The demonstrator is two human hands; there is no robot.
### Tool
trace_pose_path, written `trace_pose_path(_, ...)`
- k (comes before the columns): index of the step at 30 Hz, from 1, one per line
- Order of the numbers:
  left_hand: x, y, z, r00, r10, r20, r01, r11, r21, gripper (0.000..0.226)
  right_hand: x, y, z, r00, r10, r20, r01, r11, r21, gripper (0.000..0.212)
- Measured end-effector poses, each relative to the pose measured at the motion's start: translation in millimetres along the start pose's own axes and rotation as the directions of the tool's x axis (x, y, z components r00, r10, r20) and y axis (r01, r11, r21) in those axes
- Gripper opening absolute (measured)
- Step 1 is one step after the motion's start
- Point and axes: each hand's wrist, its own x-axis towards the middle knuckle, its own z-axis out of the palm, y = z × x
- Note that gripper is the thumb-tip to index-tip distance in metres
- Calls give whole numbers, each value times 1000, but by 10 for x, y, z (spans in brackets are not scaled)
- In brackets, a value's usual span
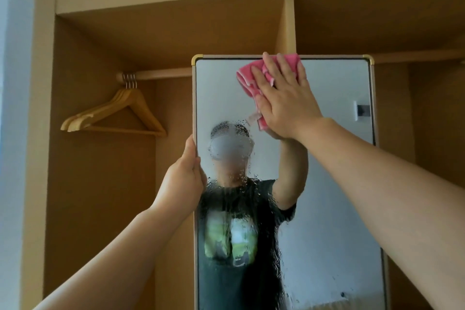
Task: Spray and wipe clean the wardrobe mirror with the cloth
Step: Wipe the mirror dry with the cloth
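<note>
A tall framed mirror (334, 184) with gold corner caps stands in front of the open wardrobe. Spray droplets and runs cover its left and middle glass. My right hand (284, 98) lies flat with straight fingers on a pink cloth (247, 78), pressing it against the glass near the top edge. My left hand (185, 178) grips the mirror's left frame edge about a third of the way down, thumb on the front. No spray bottle is in view.
Several wooden hangers (118, 113) hang on the rail (161, 73) inside the left wardrobe bay. A vertical wooden divider (286, 25) stands behind the mirror's top. The mirror reflects a person and a wall fitting at right.
</note>
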Motion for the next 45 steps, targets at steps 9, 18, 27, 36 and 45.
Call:
trace_pose_path(9, 2, -63, -6, 996, -60, 60, 62, 997, -36, 50, -64, -76, -13, 999, -16, -32, 16, 1000, -11, 60)
trace_pose_path(18, 42, -174, 16, 998, -57, 37, 59, 997, -54, 52, -500, -289, 145, 992, -125, -23, 124, 992, -30, 61)
trace_pose_path(27, 7, -110, -12, 999, -40, 31, 44, 993, -113, 53, -1309, -653, 349, 959, -279, -54, 280, 960, 3, 62)
trace_pose_path(36, -1, -90, -118, 993, 3, 121, 14, 990, -140, 53, -1638, -794, 464, 947, -315, -65, 318, 948, 33, 65)
trace_pose_path(45, 9, -101, -175, 979, -26, 201, 42, 996, -81, 59, -1280, -678, 402, 917, -388, -96, 392, 919, 36, 59)
